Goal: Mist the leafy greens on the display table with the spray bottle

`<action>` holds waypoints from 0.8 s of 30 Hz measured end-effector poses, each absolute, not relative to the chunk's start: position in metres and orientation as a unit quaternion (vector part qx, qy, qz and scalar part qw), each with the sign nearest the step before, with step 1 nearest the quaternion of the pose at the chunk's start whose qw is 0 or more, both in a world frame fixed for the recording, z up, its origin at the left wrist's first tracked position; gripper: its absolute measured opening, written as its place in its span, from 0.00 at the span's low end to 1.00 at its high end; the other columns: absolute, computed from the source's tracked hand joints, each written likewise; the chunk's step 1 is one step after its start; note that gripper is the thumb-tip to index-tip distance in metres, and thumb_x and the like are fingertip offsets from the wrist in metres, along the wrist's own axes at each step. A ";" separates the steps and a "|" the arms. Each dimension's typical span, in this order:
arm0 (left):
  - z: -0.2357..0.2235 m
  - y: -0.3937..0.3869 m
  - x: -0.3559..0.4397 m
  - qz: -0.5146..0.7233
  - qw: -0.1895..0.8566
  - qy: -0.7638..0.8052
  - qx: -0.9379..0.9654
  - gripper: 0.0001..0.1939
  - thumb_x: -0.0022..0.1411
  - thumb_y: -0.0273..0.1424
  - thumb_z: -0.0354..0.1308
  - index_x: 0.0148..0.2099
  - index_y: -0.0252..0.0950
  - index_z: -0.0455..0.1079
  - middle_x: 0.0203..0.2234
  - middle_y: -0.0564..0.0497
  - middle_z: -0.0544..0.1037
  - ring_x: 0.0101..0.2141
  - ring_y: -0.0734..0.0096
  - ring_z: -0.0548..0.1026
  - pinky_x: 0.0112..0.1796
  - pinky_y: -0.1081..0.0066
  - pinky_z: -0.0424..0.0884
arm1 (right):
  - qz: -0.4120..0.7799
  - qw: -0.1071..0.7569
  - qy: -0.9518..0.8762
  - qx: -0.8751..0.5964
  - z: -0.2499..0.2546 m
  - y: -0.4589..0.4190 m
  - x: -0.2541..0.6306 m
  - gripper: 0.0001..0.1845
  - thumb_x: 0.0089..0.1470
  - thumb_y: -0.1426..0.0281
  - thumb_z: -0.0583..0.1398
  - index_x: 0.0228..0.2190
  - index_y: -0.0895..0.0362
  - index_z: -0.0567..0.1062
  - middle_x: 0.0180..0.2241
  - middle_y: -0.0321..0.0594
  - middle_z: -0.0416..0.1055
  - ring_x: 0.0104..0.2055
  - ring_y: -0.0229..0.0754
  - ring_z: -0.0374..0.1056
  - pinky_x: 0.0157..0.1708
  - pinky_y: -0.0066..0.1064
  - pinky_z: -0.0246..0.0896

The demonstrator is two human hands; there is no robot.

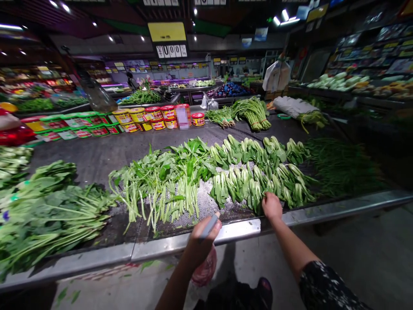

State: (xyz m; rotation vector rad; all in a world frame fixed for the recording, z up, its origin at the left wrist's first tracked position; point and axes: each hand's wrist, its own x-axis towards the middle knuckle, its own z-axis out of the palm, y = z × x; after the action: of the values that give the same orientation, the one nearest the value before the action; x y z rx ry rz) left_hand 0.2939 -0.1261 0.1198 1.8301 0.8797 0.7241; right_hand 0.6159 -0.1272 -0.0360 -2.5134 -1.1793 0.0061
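My right hand (pixel 272 206) is closed at the front edge of the bok choy, its fingers curled against one bok choy (pixel 257 200); the fingertips are partly hidden by leaves. Small bok choy (pixel 232 185) lie in two rows on the black mesh display. My left hand (pixel 201 239) is closed around a flat grey object (pixel 209 226) just in front of the metal edge; its kind is unclear. Below that hand hangs or stands a reddish, see-through bag (pixel 205 267); I cannot tell whether the hand holds it. Leafy water spinach (pixel 174 185) lies left of the bok choy.
A metal rim (pixel 229 231) runs along the stand's front. Leafy bundles (pixel 64 211) pile up at left, dark thin greens (pixel 342 168) at right. Stacked tubs (pixel 161 116), tied stalks (pixel 253 113) and a wrapped bundle (pixel 295 105) line the back. A price sign (pixel 167 38) hangs above.
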 end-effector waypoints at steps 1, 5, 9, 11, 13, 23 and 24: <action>0.120 -0.126 0.294 0.293 0.472 0.354 0.752 0.10 0.61 0.36 0.50 0.31 0.39 0.69 0.28 0.49 0.76 0.32 0.65 0.73 0.41 0.68 0.67 | 0.001 0.182 -0.417 -0.891 -0.036 -0.127 0.616 0.17 0.57 0.71 0.48 0.44 0.60 0.70 0.41 0.48 0.68 0.46 0.44 0.62 0.45 0.31 0.53; 0.121 -0.127 0.297 0.270 0.483 0.350 0.756 0.11 0.61 0.36 0.48 0.31 0.39 0.69 0.26 0.50 0.74 0.29 0.66 0.71 0.35 0.70 0.67 | 0.000 0.186 -0.418 -0.889 -0.034 -0.127 0.616 0.18 0.57 0.71 0.48 0.45 0.60 0.70 0.41 0.48 0.68 0.46 0.44 0.62 0.44 0.30 0.54; 0.115 -0.127 0.299 0.263 0.453 0.385 0.760 0.12 0.59 0.37 0.50 0.27 0.40 0.70 0.23 0.49 0.74 0.28 0.64 0.72 0.29 0.70 0.66 | 0.000 0.188 -0.420 -0.888 -0.033 -0.127 0.616 0.17 0.56 0.72 0.48 0.45 0.60 0.70 0.41 0.47 0.69 0.46 0.43 0.63 0.45 0.30 0.54; 0.111 -0.125 0.298 0.279 0.438 0.391 0.760 0.11 0.57 0.36 0.51 0.27 0.42 0.72 0.23 0.48 0.75 0.29 0.62 0.72 0.30 0.69 0.67 | -0.001 0.188 -0.420 -0.888 -0.034 -0.126 0.616 0.17 0.56 0.72 0.48 0.45 0.60 0.70 0.42 0.46 0.69 0.46 0.43 0.64 0.44 0.30 0.54; 0.106 -0.122 0.297 0.290 0.431 0.393 0.758 0.09 0.56 0.36 0.53 0.29 0.43 0.74 0.25 0.48 0.76 0.31 0.60 0.73 0.30 0.68 0.68 | -0.001 0.188 -0.419 -0.888 -0.034 -0.126 0.616 0.17 0.56 0.71 0.48 0.45 0.59 0.70 0.42 0.46 0.69 0.45 0.43 0.64 0.44 0.30 0.55; 0.111 -0.118 0.298 0.340 0.461 0.411 0.709 0.13 0.58 0.39 0.54 0.43 0.41 0.73 0.31 0.48 0.79 0.34 0.62 0.75 0.39 0.66 0.71 | -0.003 0.188 -0.422 -0.887 -0.035 -0.124 0.616 0.17 0.56 0.72 0.48 0.44 0.60 0.70 0.41 0.47 0.70 0.44 0.43 0.65 0.44 0.29 0.55; 0.114 -0.115 0.299 0.352 0.467 0.410 0.700 0.15 0.59 0.40 0.54 0.44 0.40 0.73 0.32 0.47 0.79 0.34 0.62 0.76 0.40 0.66 0.71 | -0.004 0.188 -0.423 -0.886 -0.035 -0.124 0.616 0.17 0.56 0.72 0.48 0.44 0.60 0.70 0.41 0.47 0.70 0.44 0.43 0.65 0.44 0.29 0.55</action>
State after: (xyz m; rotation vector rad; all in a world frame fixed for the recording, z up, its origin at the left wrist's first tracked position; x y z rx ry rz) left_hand 0.2990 -0.1150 0.1141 1.7177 1.0053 0.8631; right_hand 0.6162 -0.1241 -0.0350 -2.4933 -1.1908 -0.0101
